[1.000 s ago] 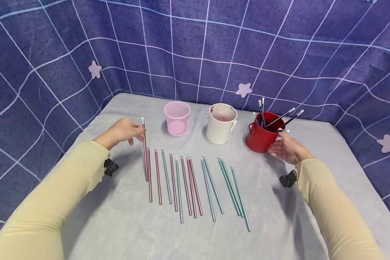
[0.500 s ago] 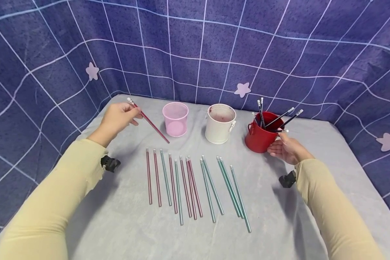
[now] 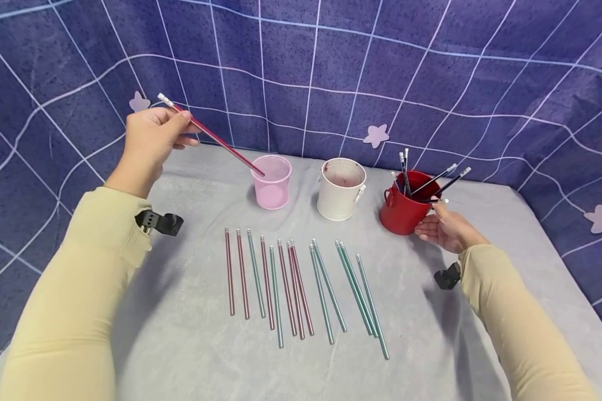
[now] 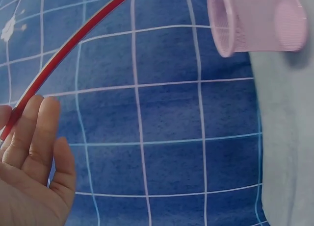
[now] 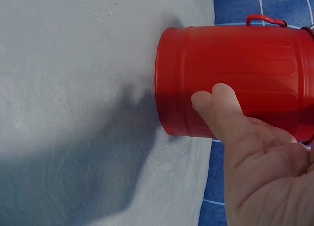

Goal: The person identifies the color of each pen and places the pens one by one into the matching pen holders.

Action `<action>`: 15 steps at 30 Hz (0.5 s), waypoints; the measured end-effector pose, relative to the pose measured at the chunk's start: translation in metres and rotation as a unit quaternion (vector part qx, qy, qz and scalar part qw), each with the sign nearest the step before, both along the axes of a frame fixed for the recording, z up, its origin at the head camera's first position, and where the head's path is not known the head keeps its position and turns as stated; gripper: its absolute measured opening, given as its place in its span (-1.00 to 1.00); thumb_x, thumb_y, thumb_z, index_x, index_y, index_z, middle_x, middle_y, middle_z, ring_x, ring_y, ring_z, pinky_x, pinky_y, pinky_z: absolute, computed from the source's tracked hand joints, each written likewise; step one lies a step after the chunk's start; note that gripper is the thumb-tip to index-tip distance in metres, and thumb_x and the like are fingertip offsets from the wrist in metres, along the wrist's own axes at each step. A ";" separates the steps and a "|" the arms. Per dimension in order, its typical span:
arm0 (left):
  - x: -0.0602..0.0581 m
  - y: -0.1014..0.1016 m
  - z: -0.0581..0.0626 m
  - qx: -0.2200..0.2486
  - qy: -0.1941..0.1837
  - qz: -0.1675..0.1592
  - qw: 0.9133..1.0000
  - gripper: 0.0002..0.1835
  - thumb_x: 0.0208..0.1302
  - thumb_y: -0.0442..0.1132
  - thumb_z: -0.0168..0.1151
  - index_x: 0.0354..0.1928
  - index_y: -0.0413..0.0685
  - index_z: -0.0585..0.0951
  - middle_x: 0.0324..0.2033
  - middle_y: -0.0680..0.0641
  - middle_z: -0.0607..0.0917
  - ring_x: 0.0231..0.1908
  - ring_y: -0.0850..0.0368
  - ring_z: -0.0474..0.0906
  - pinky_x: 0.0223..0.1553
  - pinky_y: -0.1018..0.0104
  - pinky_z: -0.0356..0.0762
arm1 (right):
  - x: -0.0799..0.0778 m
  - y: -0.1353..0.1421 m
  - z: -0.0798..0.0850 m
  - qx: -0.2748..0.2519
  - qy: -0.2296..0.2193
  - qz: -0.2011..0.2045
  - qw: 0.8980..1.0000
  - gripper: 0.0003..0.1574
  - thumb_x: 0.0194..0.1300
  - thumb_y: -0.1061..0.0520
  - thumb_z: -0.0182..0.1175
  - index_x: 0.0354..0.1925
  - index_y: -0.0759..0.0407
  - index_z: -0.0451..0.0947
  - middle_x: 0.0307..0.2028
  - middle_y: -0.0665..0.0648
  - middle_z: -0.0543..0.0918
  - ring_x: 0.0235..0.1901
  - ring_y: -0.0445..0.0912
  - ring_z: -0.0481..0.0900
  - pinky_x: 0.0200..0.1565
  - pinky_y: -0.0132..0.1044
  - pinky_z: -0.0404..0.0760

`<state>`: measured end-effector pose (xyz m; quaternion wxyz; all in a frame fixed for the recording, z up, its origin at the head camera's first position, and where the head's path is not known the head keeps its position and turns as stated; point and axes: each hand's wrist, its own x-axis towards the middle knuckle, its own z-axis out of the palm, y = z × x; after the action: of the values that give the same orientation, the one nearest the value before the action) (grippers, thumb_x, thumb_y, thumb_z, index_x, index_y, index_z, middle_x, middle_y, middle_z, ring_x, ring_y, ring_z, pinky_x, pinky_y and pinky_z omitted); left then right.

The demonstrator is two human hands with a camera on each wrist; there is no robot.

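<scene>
My left hand (image 3: 153,136) pinches a dark red pencil (image 3: 213,135) near its white eraser end. The pencil slants down to the right, and its far tip appears at the mouth of the pink cup (image 3: 272,192). In the left wrist view the red pencil (image 4: 64,52) runs off the top edge, away from the pink cup (image 4: 260,22). My right hand (image 3: 446,227) holds the side of a red bucket (image 3: 403,216), thumb up by the rim. Several dark pencils (image 3: 448,185) lean in that bucket. Against its wall lie the fingertips (image 5: 223,101) in the right wrist view.
Between the pink cup and red bucket stands a white bucket (image 3: 337,195). Several red pencils (image 3: 243,275) and green pencils (image 3: 356,289) lie in a loose row across the grey cloth (image 3: 221,356). A blue gridded curtain (image 3: 291,67) hangs behind the table.
My left hand has lifted the red pencil from the row's left end, raised and tilted it, bringing its lower tip to the pink cup. My right hand has stayed at the red bucket.
</scene>
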<state>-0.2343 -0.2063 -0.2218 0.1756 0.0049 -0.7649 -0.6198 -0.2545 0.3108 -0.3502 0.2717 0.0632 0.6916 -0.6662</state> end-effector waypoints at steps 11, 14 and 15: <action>-0.009 -0.013 0.016 0.239 0.051 -0.001 0.970 -0.85 0.30 -0.33 0.23 -0.44 -0.22 0.59 -0.60 -0.06 0.73 -0.70 0.18 0.63 -0.67 0.48 0.45 | -0.003 0.001 0.000 0.004 0.003 0.004 1.000 -0.02 0.51 -0.20 -0.52 0.28 0.77 -0.23 -0.34 0.01 0.60 -0.29 -0.20 0.62 -0.16 -0.40 0.64; -0.013 -0.012 0.014 0.249 0.063 0.017 0.966 -0.85 0.30 -0.34 0.23 -0.44 -0.23 0.59 -0.61 -0.06 0.72 -0.71 0.18 0.63 -0.65 0.49 0.48 | -0.004 0.001 0.000 0.003 0.000 0.001 1.000 -0.02 0.52 -0.20 -0.52 0.27 0.77 -0.22 -0.35 0.02 0.61 -0.30 -0.20 0.63 -0.18 -0.40 0.65; -0.014 -0.011 0.012 0.252 0.069 0.025 0.965 -0.85 0.30 -0.35 0.22 -0.45 -0.23 0.59 -0.61 -0.06 0.72 -0.71 0.19 0.63 -0.63 0.50 0.51 | -0.004 0.001 0.000 0.004 0.000 0.000 1.000 -0.02 0.51 -0.20 -0.52 0.27 0.77 -0.21 -0.35 0.02 0.61 -0.31 -0.20 0.63 -0.18 -0.40 0.65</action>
<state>-0.2484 -0.2175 -0.2096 0.2369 0.0255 -0.5692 -0.7869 -0.2586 0.3113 -0.3498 0.2714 0.0644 0.6941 -0.6637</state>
